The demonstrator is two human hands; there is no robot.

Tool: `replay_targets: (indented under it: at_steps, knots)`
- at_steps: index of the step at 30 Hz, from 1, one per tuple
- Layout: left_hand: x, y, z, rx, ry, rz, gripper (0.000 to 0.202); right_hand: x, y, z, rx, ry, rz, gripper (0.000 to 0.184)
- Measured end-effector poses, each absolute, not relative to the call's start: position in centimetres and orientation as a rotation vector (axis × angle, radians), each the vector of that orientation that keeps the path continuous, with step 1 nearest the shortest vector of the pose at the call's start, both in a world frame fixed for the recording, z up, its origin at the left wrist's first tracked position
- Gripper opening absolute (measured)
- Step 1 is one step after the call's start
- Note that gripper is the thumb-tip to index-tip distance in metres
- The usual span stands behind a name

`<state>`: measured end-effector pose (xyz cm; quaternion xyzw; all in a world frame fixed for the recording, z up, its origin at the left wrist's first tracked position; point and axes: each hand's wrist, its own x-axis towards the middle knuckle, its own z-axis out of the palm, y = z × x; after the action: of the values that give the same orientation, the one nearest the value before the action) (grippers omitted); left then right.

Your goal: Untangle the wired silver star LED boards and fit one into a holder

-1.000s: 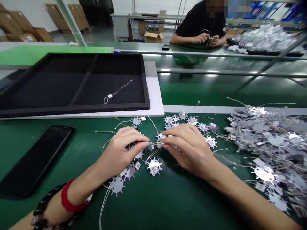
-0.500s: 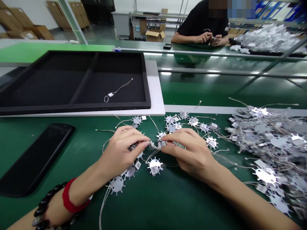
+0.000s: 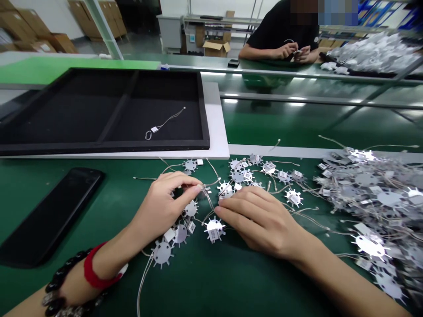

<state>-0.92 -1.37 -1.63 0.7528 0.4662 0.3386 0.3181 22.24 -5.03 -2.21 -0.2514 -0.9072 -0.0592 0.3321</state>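
A small wired tag [image 3: 205,190] sits just above the green bench [image 3: 211,277], pinched between thumb and forefinger of the left hand [image 3: 164,208]. The right hand [image 3: 264,220] lies flat beside it (fingers stretched, gripping nothing) among spiked discs [image 3: 214,228]; a tangled pile [image 3: 373,198] spreads rightward.

A green worktop [image 3: 264,127] shines with stripes of light. Far beyond the left grip [image 3: 161,209], brown boxes [image 3: 59,43] stand on a grey floor [image 3: 139,44] by a white wall [image 3: 46,15].
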Motion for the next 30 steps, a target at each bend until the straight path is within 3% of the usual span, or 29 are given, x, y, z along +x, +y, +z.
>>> replay_targets:
  at_steps: [10, 17, 22, 27, 30]
  knots:
    - [-1.0, -0.9, -1.4, 1.598, 1.173, 0.959, 0.013, 22.2, -5.0, -2.4, -0.790, -2.372, -0.166, 0.021]
    - [-1.2, -1.7, -1.2, 1.713, 0.928, 1.031, 0.008, 22.0, -5.1, -2.4, -0.921, -2.197, -0.016, 0.017]
    - [-1.1, -2.4, -1.9, 1.933, 0.834, 1.053, 0.009, 21.5, -5.6, -2.6, -0.948, -2.141, 0.106, 0.026]
    - [-0.5, -2.6, -2.3, 2.041, 0.717, 1.042, 0.008, 21.2, -5.8, -2.5, -0.911, -2.143, 0.053, 0.006]
    - [-0.6, -2.3, -2.2, 2.051, 0.773, 0.993, 0.018, 21.6, -5.6, -1.9, -0.914, -2.100, 0.060, 0.006]
